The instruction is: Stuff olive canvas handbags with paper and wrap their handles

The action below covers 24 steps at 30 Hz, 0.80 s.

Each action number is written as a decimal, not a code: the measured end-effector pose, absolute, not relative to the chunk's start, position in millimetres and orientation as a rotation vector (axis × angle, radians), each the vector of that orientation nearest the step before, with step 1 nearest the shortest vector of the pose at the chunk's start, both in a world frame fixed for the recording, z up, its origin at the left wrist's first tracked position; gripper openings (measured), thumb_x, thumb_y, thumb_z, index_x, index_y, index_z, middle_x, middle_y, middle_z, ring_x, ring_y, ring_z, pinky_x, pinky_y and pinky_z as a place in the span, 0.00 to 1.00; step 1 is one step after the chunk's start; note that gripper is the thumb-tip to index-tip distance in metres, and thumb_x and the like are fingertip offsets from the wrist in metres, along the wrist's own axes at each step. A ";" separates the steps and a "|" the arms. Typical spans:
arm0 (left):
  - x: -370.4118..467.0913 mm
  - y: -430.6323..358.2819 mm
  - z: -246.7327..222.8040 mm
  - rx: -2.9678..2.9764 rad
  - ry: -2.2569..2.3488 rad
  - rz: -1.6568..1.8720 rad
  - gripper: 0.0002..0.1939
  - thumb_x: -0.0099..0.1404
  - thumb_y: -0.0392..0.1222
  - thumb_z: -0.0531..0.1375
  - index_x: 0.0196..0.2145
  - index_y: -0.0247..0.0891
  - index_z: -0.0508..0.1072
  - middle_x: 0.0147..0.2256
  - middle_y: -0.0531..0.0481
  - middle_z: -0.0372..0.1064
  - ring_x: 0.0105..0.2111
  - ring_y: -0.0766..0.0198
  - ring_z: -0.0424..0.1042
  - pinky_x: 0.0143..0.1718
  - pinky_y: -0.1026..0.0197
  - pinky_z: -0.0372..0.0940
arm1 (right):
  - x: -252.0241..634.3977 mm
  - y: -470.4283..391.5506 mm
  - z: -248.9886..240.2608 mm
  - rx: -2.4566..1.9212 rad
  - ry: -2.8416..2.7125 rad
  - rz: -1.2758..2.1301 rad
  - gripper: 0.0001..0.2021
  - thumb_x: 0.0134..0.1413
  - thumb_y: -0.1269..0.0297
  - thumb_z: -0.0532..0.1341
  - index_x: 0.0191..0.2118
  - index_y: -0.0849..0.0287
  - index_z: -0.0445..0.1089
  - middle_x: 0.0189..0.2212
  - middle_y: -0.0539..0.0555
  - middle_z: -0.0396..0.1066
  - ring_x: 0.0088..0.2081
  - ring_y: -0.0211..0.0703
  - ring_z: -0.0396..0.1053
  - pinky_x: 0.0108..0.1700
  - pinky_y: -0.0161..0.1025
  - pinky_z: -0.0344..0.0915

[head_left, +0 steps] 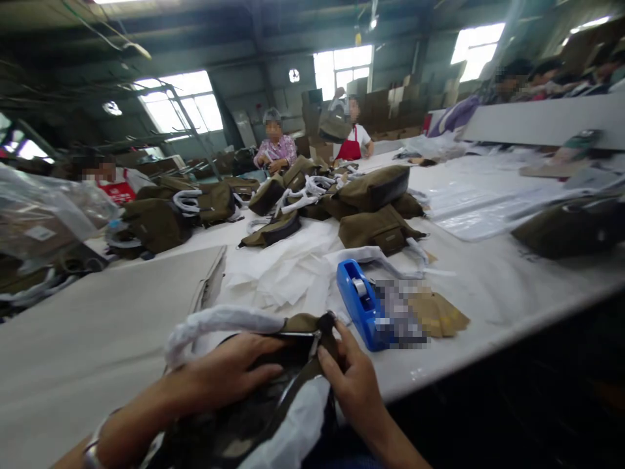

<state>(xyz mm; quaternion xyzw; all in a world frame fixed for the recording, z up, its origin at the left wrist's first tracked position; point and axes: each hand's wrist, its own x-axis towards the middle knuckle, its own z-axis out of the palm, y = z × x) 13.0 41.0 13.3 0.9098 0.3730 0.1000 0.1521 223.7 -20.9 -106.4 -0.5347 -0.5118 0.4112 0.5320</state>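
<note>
Big dim workshop hall with dark walls and roof beams (273,26). Daylight pours in through tall windows (183,104) at the back and more up on the right. A long white table (512,280) runs down the room, cardboard boxes (385,107) stacked against the far wall.

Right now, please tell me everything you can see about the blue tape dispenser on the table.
The tape dispenser is bright blue and looks like glossy plastic. It has a heavy, rounded body and holds a small roll of pale tape on a hub near its top. It stands upright on the white table, near the front edge, and points away from the person. A blurred patch and brown paper tags lie against its right side. White tissue paper lies to its left. The right hand is close but does not touch it.
</note>
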 end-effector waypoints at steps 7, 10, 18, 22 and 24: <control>-97.1 -39.4 36.5 2.327 1.300 0.235 0.18 0.72 0.42 0.56 0.56 0.58 0.76 0.50 0.59 0.79 0.47 0.62 0.80 0.48 0.67 0.72 | 247.1 -38.0 -53.0 -1.281 -1.457 0.299 0.12 0.64 0.61 0.61 0.52 0.52 0.67 0.33 0.50 0.74 0.33 0.41 0.75 0.39 0.36 0.72; -114.0 -69.3 10.2 2.424 1.268 0.345 0.22 0.72 0.42 0.56 0.62 0.58 0.69 0.56 0.57 0.75 0.52 0.60 0.78 0.54 0.65 0.69 | 236.2 -24.8 -7.5 -0.970 -1.858 0.446 0.07 0.66 0.68 0.59 0.45 0.50 0.74 0.38 0.50 0.77 0.39 0.40 0.76 0.43 0.33 0.72; -75.2 -77.8 -56.6 2.722 1.053 1.161 0.22 0.76 0.56 0.48 0.44 0.40 0.76 0.29 0.49 0.76 0.29 0.60 0.75 0.50 0.55 0.71 | 151.8 33.8 10.9 -0.430 -2.705 1.378 0.16 0.62 0.74 0.59 0.52 0.59 0.76 0.51 0.56 0.78 0.53 0.46 0.74 0.58 0.40 0.67; -81.0 -76.8 -61.8 2.768 0.897 1.265 0.16 0.77 0.35 0.46 0.41 0.36 0.74 0.27 0.50 0.75 0.27 0.63 0.73 0.44 0.58 0.70 | 127.1 21.2 -31.0 -0.273 -3.076 0.983 0.18 0.59 0.74 0.62 0.55 0.63 0.73 0.55 0.61 0.74 0.61 0.53 0.67 0.64 0.49 0.59; -88.2 -74.7 -60.7 2.798 0.807 1.266 0.16 0.76 0.33 0.47 0.42 0.35 0.74 0.27 0.51 0.75 0.26 0.64 0.72 0.38 0.59 0.69 | 122.6 15.3 -43.5 -0.269 -3.095 0.933 0.20 0.61 0.70 0.61 0.59 0.60 0.69 0.58 0.60 0.72 0.63 0.54 0.64 0.66 0.52 0.56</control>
